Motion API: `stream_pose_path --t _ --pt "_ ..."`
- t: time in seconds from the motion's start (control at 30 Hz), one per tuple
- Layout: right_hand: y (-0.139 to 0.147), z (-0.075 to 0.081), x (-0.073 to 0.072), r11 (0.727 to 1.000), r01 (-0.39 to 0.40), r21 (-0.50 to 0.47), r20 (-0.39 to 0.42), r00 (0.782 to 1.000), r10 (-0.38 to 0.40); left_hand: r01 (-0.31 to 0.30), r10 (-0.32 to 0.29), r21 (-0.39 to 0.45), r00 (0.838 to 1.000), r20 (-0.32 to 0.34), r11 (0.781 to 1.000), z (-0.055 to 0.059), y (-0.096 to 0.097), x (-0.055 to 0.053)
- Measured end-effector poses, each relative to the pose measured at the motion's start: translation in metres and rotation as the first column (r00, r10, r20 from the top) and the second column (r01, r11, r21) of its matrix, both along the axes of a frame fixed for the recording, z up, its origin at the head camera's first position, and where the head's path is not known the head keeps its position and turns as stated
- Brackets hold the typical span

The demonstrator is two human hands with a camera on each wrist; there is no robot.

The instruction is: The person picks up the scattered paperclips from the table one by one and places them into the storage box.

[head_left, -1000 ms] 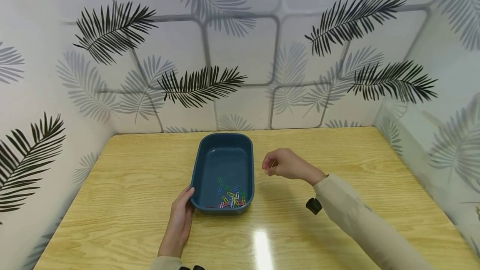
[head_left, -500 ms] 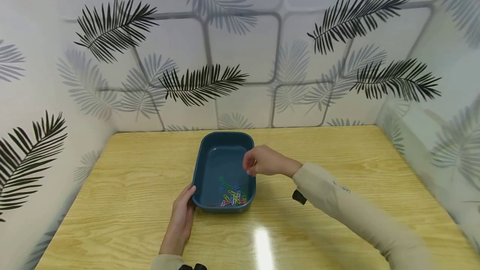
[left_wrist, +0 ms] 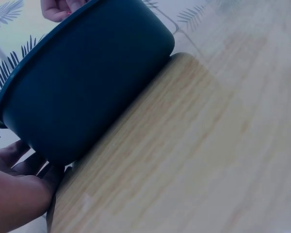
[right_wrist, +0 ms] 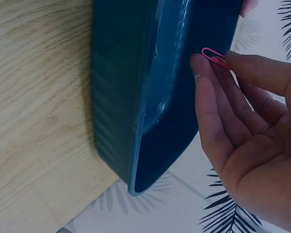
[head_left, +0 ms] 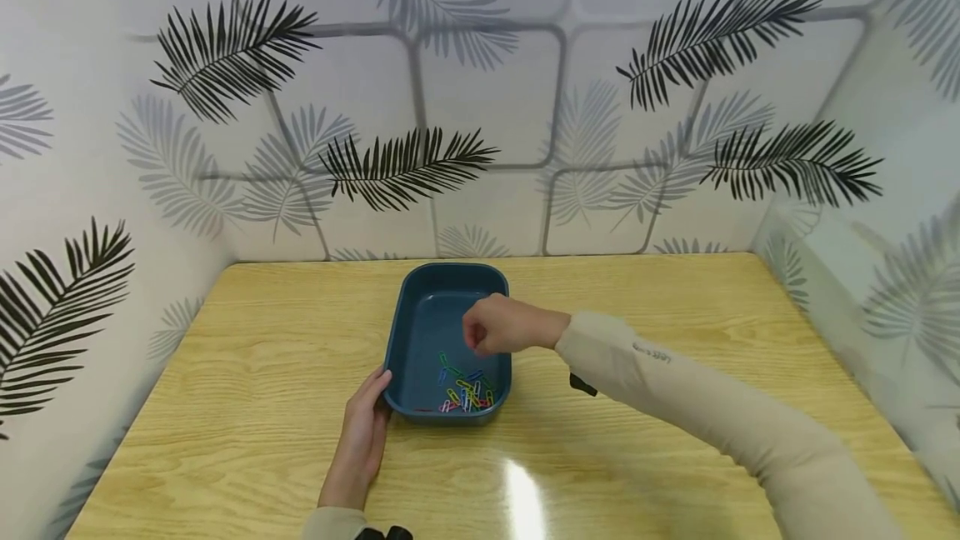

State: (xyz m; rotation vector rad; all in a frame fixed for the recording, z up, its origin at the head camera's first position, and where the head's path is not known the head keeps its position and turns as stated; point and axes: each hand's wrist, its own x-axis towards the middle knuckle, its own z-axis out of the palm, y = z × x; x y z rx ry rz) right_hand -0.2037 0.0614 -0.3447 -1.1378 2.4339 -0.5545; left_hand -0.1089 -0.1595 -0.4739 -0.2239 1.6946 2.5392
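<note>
A dark blue plastic tray (head_left: 450,420) lies on the table, with several coloured paper clips (head_left: 465,394) heaped at its near end. My left hand (head_left: 363,423) holds the tray's near left corner, thumb over the rim; in the left wrist view its fingers lie against the tray's outer wall (left_wrist: 87,82). Over the right side of the tray hovers my right hand (head_left: 497,325). Seen from the right wrist, that hand pinches a pink paper clip (right_wrist: 213,54) between thumb and fingertips, above the tray's interior. A green paper clip (right_wrist: 155,52) shows inside the tray.
The light wooden table (head_left: 285,340) extends on both sides of the tray. Behind it rises a pale wall (head_left: 487,98) with a leaf pattern, and similar walls stand at left and right. A bright reflection falls on the table in front.
My right hand has moved left from beside the tray to over it, with the pink paper clip. My left hand and the tray have stayed in place.
</note>
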Motion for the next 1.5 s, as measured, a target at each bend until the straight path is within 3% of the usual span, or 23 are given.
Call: stream_pose_path --t 0.4,0.77,0.93,1.23,1.4,1.5 --pt "-0.008 -0.004 -0.001 0.998 -0.07 -0.006 -0.052 0.996 0.07 -0.006 0.006 0.006 1.0 -0.001 1.0 -0.002 0.0 -0.001" --pt "0.001 -0.007 -0.003 0.999 -0.032 0.026 -0.067 0.997 0.034 -0.005 0.005 0.01 1.0 0.005 1.0 -0.002 -0.001 -0.003" --pt "0.015 -0.015 -0.002 0.999 -0.019 -0.025 -0.048 0.999 0.018 -0.009 0.009 0.011 1.0 0.013 1.0 -0.001 0.001 -0.002" --pt "0.069 -0.026 0.014 0.971 0.125 -0.206 -0.007 0.992 -0.129 0.002 -0.002 -0.007 1.0 0.015 1.0 -0.003 0.004 0.0" --pt "0.098 -0.039 0.026 0.941 0.231 -0.247 0.02 0.972 -0.234 -0.01 0.01 -0.013 1.0 0.011 1.0 -0.002 0.004 0.0" --pt "0.113 -0.046 0.036 0.924 0.287 -0.252 -0.005 0.955 -0.297 -0.007 0.007 -0.007 1.0 0.016 1.0 -0.001 0.004 0.0"
